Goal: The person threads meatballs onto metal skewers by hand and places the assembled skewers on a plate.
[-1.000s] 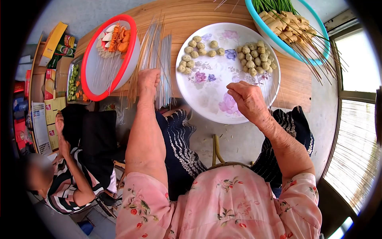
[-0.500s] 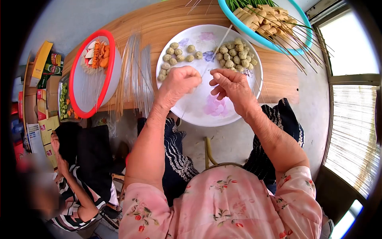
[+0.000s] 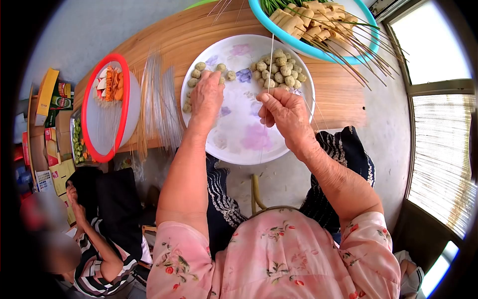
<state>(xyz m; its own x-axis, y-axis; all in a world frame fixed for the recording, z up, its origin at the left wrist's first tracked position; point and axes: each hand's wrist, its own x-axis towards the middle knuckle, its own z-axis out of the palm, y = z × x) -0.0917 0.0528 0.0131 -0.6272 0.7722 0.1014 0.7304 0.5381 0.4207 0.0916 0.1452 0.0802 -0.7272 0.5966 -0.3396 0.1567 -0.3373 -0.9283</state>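
Note:
My right hand (image 3: 284, 112) pinches a thin skewer (image 3: 271, 60) that stands roughly upright over the large floral plate (image 3: 229, 144). My left hand (image 3: 206, 95) reaches down onto the plate's left part, its fingertips among the loose speckled balls (image 3: 230, 75); whether they grip a ball is hidden. Beyond my right hand, a pile of the same balls (image 3: 286, 70) lies on the plate's right side. Left of the plate, many thin skewers (image 3: 159, 99) lie spread on the wooden table (image 3: 343, 94).
A red-rimmed basket (image 3: 85, 124) with skewered vegetables stands at the left. A turquoise-rimmed basin (image 3: 298, 47) holds skewered rolls and greens at the upper right, sticks jutting out. Another person (image 3: 102, 254) sits at the lower left, near stacked boxes (image 3: 62, 174).
My left hand has left the loose skewers, come beside my right hand, then moved to the left group of balls. My right hand now holds a skewer upright. The view has shifted.

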